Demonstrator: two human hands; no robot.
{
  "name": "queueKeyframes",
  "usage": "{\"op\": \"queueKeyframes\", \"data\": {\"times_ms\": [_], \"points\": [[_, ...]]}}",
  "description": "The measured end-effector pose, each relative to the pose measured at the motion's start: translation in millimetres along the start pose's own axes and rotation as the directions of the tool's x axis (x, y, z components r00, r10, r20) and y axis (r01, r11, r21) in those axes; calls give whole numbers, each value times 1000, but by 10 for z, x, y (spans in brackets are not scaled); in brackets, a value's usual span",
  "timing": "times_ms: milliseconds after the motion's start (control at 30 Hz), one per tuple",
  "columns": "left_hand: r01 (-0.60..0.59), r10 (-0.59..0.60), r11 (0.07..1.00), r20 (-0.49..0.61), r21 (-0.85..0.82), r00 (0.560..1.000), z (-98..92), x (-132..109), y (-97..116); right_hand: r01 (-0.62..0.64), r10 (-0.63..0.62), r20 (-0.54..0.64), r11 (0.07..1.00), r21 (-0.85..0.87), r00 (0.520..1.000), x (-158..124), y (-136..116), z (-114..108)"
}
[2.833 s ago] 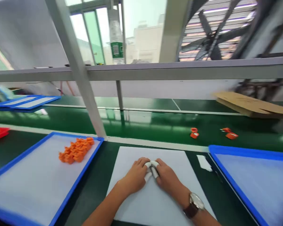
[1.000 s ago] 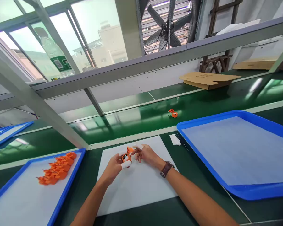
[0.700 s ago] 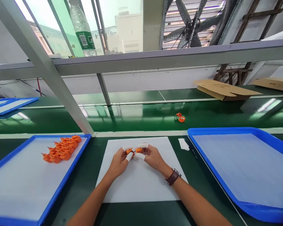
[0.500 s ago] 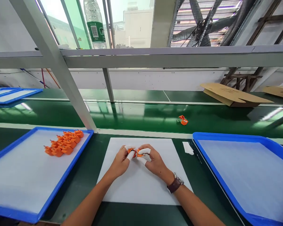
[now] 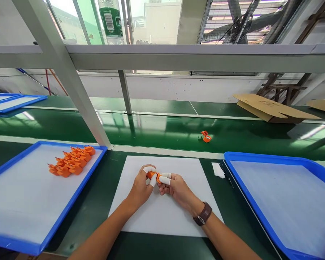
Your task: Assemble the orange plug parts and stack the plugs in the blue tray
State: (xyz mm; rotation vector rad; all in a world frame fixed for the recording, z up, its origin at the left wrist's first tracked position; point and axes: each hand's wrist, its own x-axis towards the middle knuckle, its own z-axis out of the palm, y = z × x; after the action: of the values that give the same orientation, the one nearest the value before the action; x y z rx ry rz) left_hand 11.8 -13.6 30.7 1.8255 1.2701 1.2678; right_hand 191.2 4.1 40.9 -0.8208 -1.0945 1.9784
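Both my hands meet over a white sheet point(image 5: 176, 216) on the dark bench. My left hand point(image 5: 141, 187) and my right hand point(image 5: 176, 187) wear white finger cots, and their fingertips pinch one small orange plastic part point(image 5: 153, 176) between them. A brown watch point(image 5: 203, 215) sits on my right wrist. At my left, a blue tray point(image 5: 5, 238) carries a pile of several orange parts point(image 5: 72, 161). Another single orange part point(image 5: 205, 136) lies on the green conveyor belt beyond the sheet.
A second blue tray point(image 5: 262, 209) lies at my right, its white liner bare. A small white scrap point(image 5: 218, 170) lies between it and the sheet. A slanted metal post point(image 5: 70, 86) and a rail cross ahead. Flat cardboard point(image 5: 273, 108) rests across the belt; more blue trays point(image 5: 8, 103) far left.
An orange part has come into my fingers since the oldest frame. My hands have closed tighter on it. One of the loose parts on the belt is no longer in view.
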Motion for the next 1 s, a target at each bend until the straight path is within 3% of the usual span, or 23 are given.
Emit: {"op": "queueKeyframes", "data": {"times_ms": [133,267,400,500,633,833,1000], "points": [[75,-77,994,-26,-77,997,53,-11,-20,0,-1,-45,1000,-17,999,2,29,4],[115,-116,991,-16,-69,993,33,-10,-49,175,-217,-200,962,-210,956,44,145,-8],[21,-22,1000,169,10,985,-57,-13,-52,272,-400,-260,868,-414,879,88,219,-63],[-38,31,999,256,23,966,-85,-19,-59,302,-516,-234,749,-589,824,75,202,-93],[-118,86,980,195,162,977,-56,-21,-113,382,-634,-77,554,-739,770,6,143,-62],[-164,116,952,189,258,975,-33,-24,-173,419,-618,35,489,-765,785,-44,111,-39],[-197,155,941,167,276,974,-25,-26,-173,379,-528,58,524,-763,847,-59,50,-75]]}}
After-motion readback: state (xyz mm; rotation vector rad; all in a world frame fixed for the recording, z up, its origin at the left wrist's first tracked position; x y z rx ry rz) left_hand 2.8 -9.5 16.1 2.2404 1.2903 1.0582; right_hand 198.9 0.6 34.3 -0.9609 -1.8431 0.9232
